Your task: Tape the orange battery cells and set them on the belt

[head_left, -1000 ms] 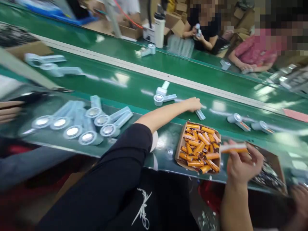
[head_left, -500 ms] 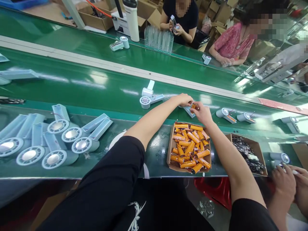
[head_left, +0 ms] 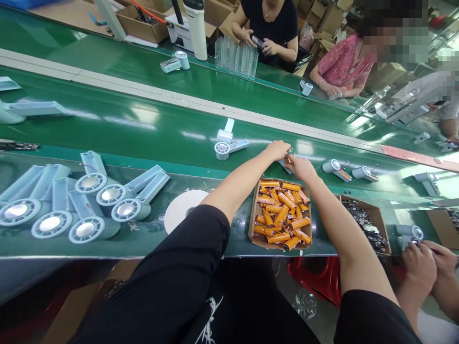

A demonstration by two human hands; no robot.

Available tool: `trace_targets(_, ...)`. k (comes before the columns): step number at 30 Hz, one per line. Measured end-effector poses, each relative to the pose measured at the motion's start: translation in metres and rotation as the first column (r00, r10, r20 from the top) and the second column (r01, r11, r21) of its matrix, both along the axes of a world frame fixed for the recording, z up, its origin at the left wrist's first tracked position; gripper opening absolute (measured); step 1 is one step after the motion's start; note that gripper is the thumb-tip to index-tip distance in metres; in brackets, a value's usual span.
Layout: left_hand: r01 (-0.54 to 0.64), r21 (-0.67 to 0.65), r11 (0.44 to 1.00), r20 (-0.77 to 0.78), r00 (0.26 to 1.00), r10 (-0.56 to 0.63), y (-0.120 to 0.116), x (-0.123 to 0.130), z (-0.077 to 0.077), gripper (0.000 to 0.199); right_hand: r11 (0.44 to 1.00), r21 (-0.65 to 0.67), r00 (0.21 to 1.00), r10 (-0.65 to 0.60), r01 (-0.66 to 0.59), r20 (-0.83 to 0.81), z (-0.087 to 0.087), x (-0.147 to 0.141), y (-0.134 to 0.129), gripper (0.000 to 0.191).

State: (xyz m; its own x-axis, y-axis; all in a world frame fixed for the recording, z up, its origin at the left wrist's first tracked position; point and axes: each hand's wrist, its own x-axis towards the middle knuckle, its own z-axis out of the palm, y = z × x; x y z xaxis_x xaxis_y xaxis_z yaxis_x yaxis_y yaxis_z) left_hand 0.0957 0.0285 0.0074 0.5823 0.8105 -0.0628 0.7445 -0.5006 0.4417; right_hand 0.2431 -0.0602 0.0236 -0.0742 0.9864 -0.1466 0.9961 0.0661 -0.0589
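Note:
Over the near edge of the green belt, my left hand (head_left: 278, 149) is closed on a light-blue handheld fan housing (head_left: 284, 166), whose round head is hidden behind that hand. My right hand (head_left: 300, 169) meets it from the right, fingers pinched on an orange battery (head_left: 288, 160) at the open handle. How far the battery sits inside the handle cannot be made out. Just below my hands stands a cardboard box (head_left: 253, 224) heaped with orange wrapped batteries (head_left: 283, 212). Two fan housings (head_left: 223, 150) lie on the belt to the left of my left hand.
Several open fan housings (head_left: 86, 229) crowd the bench at left, near a white disc (head_left: 175, 210). A box of dark parts (head_left: 385, 234) stands at right, beside a co-worker's hands (head_left: 419, 263). Fans with batteries (head_left: 332, 166) lie along the belt. Two people sit opposite.
Both my hands stay together at the fan housing; the battery and handle now show less between my fingers. The view has shifted slightly. The co-worker opposite has lowered the part they hold.

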Motion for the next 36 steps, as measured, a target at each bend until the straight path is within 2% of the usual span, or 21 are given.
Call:
trace_targets(3,-0.029,-0.031,0.999,0.025,0.999,0.03,-0.004,0.001,0.002,0.029,1.0,0.005,0.995,-0.021,0.021,-0.094,0.0,-0.004,0.004,0.039)
trace_targets(6,-0.058,-0.053,0.997,0.046,0.997,0.06,-0.007,0.004,0.005,0.028,0.996,0.076,0.968,-0.029,0.049,-0.248,0.005,-0.01,0.004,0.043)
trace_targets(10,-0.089,-0.04,0.995,0.101,0.991,0.093,-0.017,0.011,0.018,0.033,0.98,0.194,0.914,0.036,0.047,-0.403,0.029,-0.009,-0.006,0.045)
trace_targets(13,-0.104,0.017,0.994,0.187,0.977,0.099,-0.044,-0.001,0.03,0.045,0.971,0.239,0.899,0.102,0.004,-0.427,0.047,0.006,-0.026,0.041)
trace_targets(15,-0.062,0.061,0.996,0.254,0.966,0.045,-0.079,-0.034,0.031,0.046,0.968,0.248,0.896,0.136,-0.03,-0.422,0.05,0.021,-0.053,0.034)
trace_targets(16,-0.024,0.083,0.996,0.282,0.96,0.0,-0.102,-0.061,0.028,0.044,0.966,0.253,0.894,0.16,-0.054,-0.418,0.048,0.029,-0.072,0.031)
trace_targets(18,0.091,0.162,0.983,0.352,0.925,-0.144,-0.155,-0.13,0.016,0.036,0.95,0.293,0.88,0.23,-0.109,-0.415,0.038,0.043,-0.121,0.029)
trace_targets(20,0.1,0.21,0.973,0.338,0.926,-0.168,-0.214,-0.209,-0.001,0.032,0.917,0.377,0.849,0.299,-0.13,-0.435,0.027,0.049,-0.178,0.025)
trace_targets(22,0.089,0.207,0.974,0.231,0.963,-0.137,-0.271,-0.276,-0.017,0.046,0.891,0.443,0.821,0.321,-0.095,-0.471,0.02,0.043,-0.231,0.017)
trace_targets(23,0.061,0.202,0.978,0.144,0.985,-0.091,-0.295,-0.301,-0.023,0.054,0.886,0.454,0.8,0.34,-0.096,-0.494,0.02,0.037,-0.252,0.015)
trace_targets(25,-0.024,0.199,0.98,-0.027,0.999,0.03,-0.33,-0.331,-0.033,0.064,0.882,0.442,0.738,0.406,-0.162,-0.539,0.023,0.017,-0.279,0.015)
trace_targets(27,-0.091,0.22,0.971,-0.117,0.986,0.119,-0.345,-0.337,-0.038,0.061,0.87,0.407,0.643,0.483,-0.278,-0.594,0.029,-0.01,-0.285,0.015)
trace_targets(29,-0.091,0.249,0.964,-0.095,0.988,0.118,-0.344,-0.328,-0.036,0.058,0.874,0.347,0.562,0.485,-0.34,-0.67,0.035,-0.039,-0.279,0.016)
trace_targets(31,-0.091,0.321,0.943,0.0,0.995,0.096,-0.337,-0.311,-0.024,0.062,0.917,0.205,0.529,0.368,-0.342,-0.764,0.042,-0.066,-0.269,0.023)
trace_targets(33,-0.139,0.432,0.891,0.12,0.988,0.097,-0.331,-0.292,-0.008,0.068,0.933,0.002,0.52,0.202,-0.359,-0.83,0.049,-0.09,-0.261,0.039)
trace_targets(35,-0.197,0.525,0.828,0.228,0.97,0.086,-0.33,-0.275,0.007,0.067,0.886,-0.127,0.483,0.119,-0.446,-0.868,0.052,-0.108,-0.26,0.042)
trace_targets(36,-0.208,0.55,0.809,0.268,0.961,0.065,-0.33,-0.269,0.012,0.066,0.847,-0.139,0.442,0.121,-0.512,-0.889,0.051,-0.116,-0.262,0.036)
